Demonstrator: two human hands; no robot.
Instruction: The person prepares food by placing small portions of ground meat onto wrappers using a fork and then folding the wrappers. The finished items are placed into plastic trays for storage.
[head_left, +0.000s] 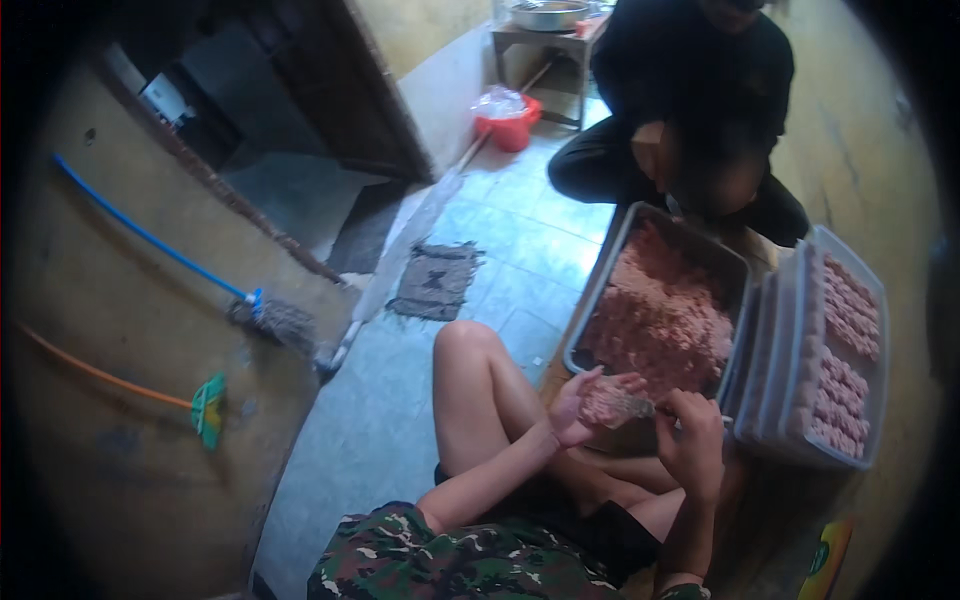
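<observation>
My left hand (576, 412) is palm up, cradling a small clear plastic bag of minced meat (606, 403). At the bag's narrow end, the fingers of my right hand (691, 427) pinch the gathered plastic. Just beyond both hands lies a large grey tub (579, 330) heaped with pink minced meat (660, 307). To its right stands a stack of translucent plastic trays (780, 375); the top one holds rows of small meat portions (841, 397). A thin pale thing shows behind my right hand, too small to identify.
A person in dark clothes (697, 90) sits cross-legged at the tub's far side. A red bucket (512, 129) stands by a wooden table (551, 37). A grey mat (437, 281) lies on the tiled floor. A mop (281, 322) and a broom (208, 409) lean at left.
</observation>
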